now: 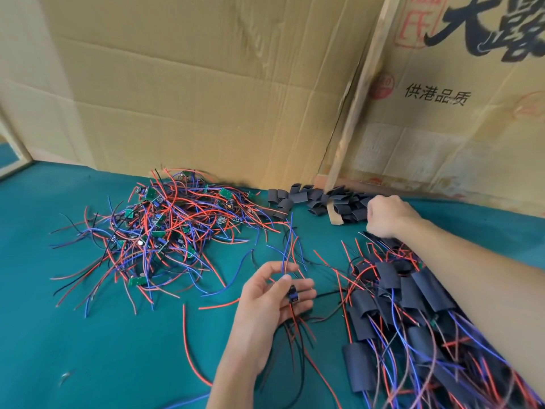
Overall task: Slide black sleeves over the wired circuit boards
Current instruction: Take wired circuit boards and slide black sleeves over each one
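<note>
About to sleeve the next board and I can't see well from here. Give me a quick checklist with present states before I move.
1. Board in hand: ok, left hand holds a wired board between thumb and fingers.
2. Sleeve picked: cannot tell, right hand is curled at the loose sleeve pile; its fingers are hidden.
3. Wires free: not ok, the board's wires trail down among others.
4. Sleeve supply: ok, many remain.
5. Unsleeved boards: ok, a pile lies to the left.
6. Finished pile: ok, to the right under the forearm.
</note>
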`<state>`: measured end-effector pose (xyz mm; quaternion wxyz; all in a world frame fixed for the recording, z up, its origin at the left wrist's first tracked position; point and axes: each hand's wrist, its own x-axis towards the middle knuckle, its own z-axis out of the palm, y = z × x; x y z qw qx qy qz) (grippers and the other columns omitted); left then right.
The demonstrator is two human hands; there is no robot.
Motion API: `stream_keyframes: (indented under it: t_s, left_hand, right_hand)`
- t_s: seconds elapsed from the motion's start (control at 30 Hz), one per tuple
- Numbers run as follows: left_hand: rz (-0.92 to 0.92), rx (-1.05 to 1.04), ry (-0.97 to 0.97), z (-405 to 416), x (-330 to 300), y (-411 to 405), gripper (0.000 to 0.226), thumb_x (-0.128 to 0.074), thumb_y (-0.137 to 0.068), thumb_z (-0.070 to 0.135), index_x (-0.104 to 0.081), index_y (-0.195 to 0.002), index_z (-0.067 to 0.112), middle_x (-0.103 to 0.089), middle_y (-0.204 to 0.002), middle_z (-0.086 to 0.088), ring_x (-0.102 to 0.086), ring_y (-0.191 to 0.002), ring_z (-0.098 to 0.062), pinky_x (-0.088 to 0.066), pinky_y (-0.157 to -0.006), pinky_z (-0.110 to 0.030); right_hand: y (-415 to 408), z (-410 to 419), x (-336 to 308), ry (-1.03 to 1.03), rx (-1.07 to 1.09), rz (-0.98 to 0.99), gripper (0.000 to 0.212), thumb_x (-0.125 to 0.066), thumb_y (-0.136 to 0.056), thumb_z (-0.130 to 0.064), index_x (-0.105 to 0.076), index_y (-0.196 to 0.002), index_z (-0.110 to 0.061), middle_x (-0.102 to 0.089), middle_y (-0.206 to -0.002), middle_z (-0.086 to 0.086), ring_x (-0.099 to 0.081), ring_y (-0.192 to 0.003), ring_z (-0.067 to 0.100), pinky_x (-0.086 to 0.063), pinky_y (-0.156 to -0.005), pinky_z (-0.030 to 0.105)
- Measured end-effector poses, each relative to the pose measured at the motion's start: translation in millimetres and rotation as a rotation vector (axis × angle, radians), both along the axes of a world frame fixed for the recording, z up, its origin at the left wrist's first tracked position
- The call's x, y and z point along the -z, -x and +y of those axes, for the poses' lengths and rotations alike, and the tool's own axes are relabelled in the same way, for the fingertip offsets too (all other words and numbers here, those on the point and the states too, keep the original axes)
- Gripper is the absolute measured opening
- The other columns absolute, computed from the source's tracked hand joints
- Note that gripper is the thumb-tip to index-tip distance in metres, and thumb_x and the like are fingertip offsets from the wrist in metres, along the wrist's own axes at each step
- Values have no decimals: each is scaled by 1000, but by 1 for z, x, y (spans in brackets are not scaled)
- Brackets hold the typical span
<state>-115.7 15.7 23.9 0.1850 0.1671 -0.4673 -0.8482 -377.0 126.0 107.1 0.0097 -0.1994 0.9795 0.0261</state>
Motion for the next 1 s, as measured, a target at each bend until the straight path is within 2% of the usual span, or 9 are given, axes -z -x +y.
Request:
stream_keyframes:
  t_s: [0.13,0.27,0.43,0.57,0.63,0.7,0.8,0.9,1.0]
  left_hand:
    - [2,-6,-4,0,0,0,17,-45,-104,3,-62,-105,6,-74,-100,-25,-74,-92,-36,-63,-80,-38]
    - [-7,-10,-1,-1,0,1,17,-44,-103,1,-61,-105,5,-74,-101,-25,-74,-94,-37,-62,-80,-38]
    - [-8,-33,-28,-1,0,3,16,-46,-101,0,-62,-101,3,-74,-102,-23,-73,-94,-34,-62,-77,-35]
    - [16,-72,-50,0,-1,4,17,-47,-105,16,-61,-103,6,-74,-97,-24,-73,-85,-30,-62,-73,-36]
    - [37,-94,-45,0,0,5,21,-47,-105,20,-62,-103,5,-73,-92,-20,-70,-77,-25,-61,-67,-35]
    - [39,-114,-5,0,3,6,21,-50,-104,19,-64,-101,3,-70,-91,-18,-64,-73,-20,-59,-64,-32]
    - [34,-102,69,-1,6,5,19,-53,-102,15,-68,-96,4,-70,-89,-16,-64,-72,-18,-55,-61,-26]
    - [40,-75,100,-3,7,5,22,-54,-102,11,-72,-90,8,-70,-88,-18,-64,-76,-23,-55,-65,-27]
    - [29,-50,204,-2,9,5,24,-50,-104,14,-72,-95,12,-70,-88,-13,-63,-78,-22,-54,-71,-33]
  right_hand:
    - [4,4,11,-38,39,-102,47,-80,-84,-26,-62,-124,-8,-61,-129,19,-62,-113,39,-56,-94,42]
    - [7,4,10,36,49,-102,44,-86,-77,-28,-67,-113,-12,-62,-124,18,-63,-106,38,-56,-91,42]
    - [-24,-14,-38,413,-39,-122,36,-90,-68,-23,-74,-101,-20,-71,-109,11,-66,-101,29,-56,-89,37]
    - [-118,-13,-34,632,-291,-210,33,-89,-59,-25,-76,-88,-34,-72,-83,-16,-65,-69,-1,-49,-62,21]
    - [-161,-14,-9,634,-411,-233,30,-81,-62,-17,-74,-87,-31,-68,-78,-15,-63,-68,2,-49,-61,20]
    - [-184,-17,15,681,-465,-203,33,-77,-65,-8,-74,-92,-27,-63,-87,-9,-59,-72,6,-48,-69,21]
    - [-191,-17,38,870,-404,-189,39,-81,-66,-2,-76,-97,-24,-59,-94,-8,-60,-72,7,-46,-68,14]
    - [-195,-8,51,1138,-290,-376,40,-87,-62,-2,-79,-91,-29,-65,-89,-9,-63,-69,9,-54,-65,22]
    - [-196,0,59,1445,-156,-663,35,-83,-74,5,-82,-90,-26,-76,-88,3,-67,-72,12,-57,-67,23]
